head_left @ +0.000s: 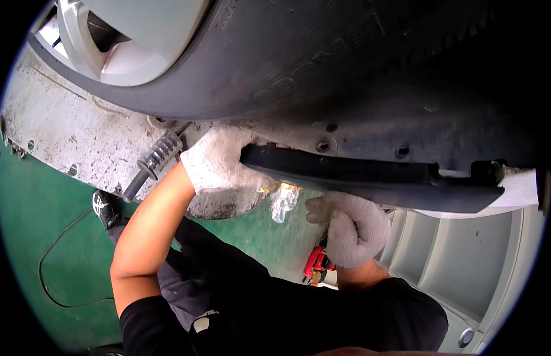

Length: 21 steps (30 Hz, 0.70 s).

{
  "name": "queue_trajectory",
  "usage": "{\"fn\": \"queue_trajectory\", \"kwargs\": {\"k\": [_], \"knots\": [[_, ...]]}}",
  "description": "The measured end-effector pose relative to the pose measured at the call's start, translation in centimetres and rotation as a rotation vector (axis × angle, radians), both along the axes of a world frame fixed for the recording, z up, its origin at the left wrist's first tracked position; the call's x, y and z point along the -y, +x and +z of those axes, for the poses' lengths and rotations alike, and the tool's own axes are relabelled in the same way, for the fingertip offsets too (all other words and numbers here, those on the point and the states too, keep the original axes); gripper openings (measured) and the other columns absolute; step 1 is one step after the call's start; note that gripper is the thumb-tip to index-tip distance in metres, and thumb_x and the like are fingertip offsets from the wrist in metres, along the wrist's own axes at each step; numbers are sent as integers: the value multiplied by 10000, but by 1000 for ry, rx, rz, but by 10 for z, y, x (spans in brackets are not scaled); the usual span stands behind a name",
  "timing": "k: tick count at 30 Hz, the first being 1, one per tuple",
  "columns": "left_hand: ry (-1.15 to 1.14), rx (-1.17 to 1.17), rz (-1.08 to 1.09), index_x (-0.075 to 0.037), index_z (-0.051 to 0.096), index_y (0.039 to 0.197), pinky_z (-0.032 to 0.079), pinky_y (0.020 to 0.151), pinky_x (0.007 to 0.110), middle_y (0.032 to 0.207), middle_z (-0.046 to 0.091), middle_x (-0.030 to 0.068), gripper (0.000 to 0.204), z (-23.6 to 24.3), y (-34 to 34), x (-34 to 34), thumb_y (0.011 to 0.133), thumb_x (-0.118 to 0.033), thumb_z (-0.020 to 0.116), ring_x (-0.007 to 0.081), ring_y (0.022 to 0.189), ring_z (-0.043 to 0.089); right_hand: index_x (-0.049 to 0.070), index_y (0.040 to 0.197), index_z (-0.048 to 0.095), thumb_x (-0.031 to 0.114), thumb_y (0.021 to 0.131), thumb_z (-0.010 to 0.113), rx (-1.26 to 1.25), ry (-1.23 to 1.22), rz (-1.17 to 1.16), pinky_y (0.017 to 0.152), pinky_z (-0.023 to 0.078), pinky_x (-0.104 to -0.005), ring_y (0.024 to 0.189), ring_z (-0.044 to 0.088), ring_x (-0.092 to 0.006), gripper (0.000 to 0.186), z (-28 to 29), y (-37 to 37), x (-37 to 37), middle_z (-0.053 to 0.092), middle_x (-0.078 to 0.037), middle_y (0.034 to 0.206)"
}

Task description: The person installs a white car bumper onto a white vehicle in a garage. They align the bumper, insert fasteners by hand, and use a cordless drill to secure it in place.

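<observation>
My left hand [223, 161], in a white knit work glove, grips the left end of a long black plastic trim strip [346, 172]. The strip runs to the right beneath the tyre [287, 65] and has a notch near its right end. Just below its middle is my right hand [353, 228], also gloved. Those fingers are curled together, and whatever they may hold is hidden. Behind the strip lies a dark panel [364, 139] with several holes.
A silver wheel rim [136, 59] fills the upper left. Beside my left wrist is a grey ribbed cylinder with a dark end [156, 161], against a worn pale metal plate [67, 113]. A red tool [317, 264] and a clear plastic bag [282, 203] lie lower down. A cable [47, 279] crosses the green floor.
</observation>
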State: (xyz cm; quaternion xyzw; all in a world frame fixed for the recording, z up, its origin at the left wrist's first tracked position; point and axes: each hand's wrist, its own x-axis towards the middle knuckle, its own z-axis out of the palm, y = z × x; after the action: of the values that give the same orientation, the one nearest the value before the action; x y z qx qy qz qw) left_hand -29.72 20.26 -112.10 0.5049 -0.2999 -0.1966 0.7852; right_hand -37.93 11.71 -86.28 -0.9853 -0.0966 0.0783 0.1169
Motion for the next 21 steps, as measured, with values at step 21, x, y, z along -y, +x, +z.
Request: {"fn": "queue_trajectory", "kwargs": {"k": [21], "knots": [[-105,148,642,-60,714,1277,548,928,479,1165,721,242,890,40,-20,23,778,-797,701,450,1096,682,-57,1122,681,-72,954,542,86,38,45,675,634,-281,757,785,-182,218,-8,6,8,791,-197,913]]}}
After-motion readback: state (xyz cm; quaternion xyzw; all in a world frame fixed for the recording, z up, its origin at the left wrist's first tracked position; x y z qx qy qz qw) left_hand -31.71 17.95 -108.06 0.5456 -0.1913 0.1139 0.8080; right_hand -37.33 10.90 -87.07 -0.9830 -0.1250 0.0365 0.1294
